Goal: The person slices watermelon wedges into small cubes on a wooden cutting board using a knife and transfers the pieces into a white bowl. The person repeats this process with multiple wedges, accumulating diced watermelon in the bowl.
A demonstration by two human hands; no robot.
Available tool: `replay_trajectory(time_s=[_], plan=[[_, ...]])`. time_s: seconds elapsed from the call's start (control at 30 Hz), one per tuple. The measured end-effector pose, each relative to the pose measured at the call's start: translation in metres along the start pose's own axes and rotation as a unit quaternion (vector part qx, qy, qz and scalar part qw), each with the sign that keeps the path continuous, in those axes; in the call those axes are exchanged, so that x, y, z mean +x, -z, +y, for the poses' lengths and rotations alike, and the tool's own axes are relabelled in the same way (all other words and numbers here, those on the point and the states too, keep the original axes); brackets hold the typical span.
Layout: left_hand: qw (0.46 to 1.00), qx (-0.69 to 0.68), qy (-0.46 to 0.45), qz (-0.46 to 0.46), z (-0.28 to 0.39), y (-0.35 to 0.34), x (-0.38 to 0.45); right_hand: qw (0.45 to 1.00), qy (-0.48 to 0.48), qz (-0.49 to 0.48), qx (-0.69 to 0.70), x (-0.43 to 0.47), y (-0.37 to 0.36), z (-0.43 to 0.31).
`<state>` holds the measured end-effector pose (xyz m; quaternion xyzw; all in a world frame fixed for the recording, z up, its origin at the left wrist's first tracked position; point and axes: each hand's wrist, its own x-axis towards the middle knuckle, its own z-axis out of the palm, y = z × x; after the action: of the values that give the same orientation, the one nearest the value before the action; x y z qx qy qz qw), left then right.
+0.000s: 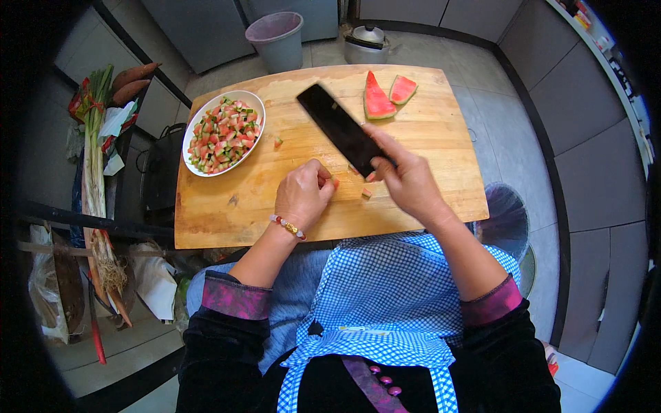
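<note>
My right hand (413, 186) grips a dark, flat rectangular cleaver (341, 131); its handle is hidden in the fist, and the blade slants up and left over the wooden board (227, 206). My left hand (304, 191), with a bead bracelet at the wrist, rests on the board with curled fingers around a small watermelon piece (335, 183), mostly hidden. Beside the blade's lower end lies a cut rind bit (366, 193). Another small cube (278, 142) sits near the white bowl (262, 124), which is full of diced watermelon rind (224, 135).
Two watermelon wedges, one larger (378, 98) and one smaller (403, 90), lie at the board's far right. Leeks (94, 155) and sweet potatoes (133, 82) are on the left. A grey bin (276, 44) and a lidded pot (367, 46) stand beyond the board.
</note>
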<state>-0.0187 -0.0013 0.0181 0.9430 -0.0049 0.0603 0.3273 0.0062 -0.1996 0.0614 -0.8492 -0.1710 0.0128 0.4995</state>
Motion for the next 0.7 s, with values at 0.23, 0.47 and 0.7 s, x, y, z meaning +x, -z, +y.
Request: replay_trajectory(time_s=[0.23,0.47,0.7], plan=[[0.996,0.034,-0.049,0.068,-0.013,0.005,0.009,0.986,0.021,0.059,-0.152,0.004,0.032,0.001],[0.983,0.007,-0.170,0.065,0.002,-0.010,0.010,0.976,0.017,0.022,-0.217,-0.007,0.027,0.001],[0.971,-0.018,-0.233,0.050,0.007,-0.033,0.027,0.972,0.072,0.131,-0.181,-0.005,0.025,0.006]])
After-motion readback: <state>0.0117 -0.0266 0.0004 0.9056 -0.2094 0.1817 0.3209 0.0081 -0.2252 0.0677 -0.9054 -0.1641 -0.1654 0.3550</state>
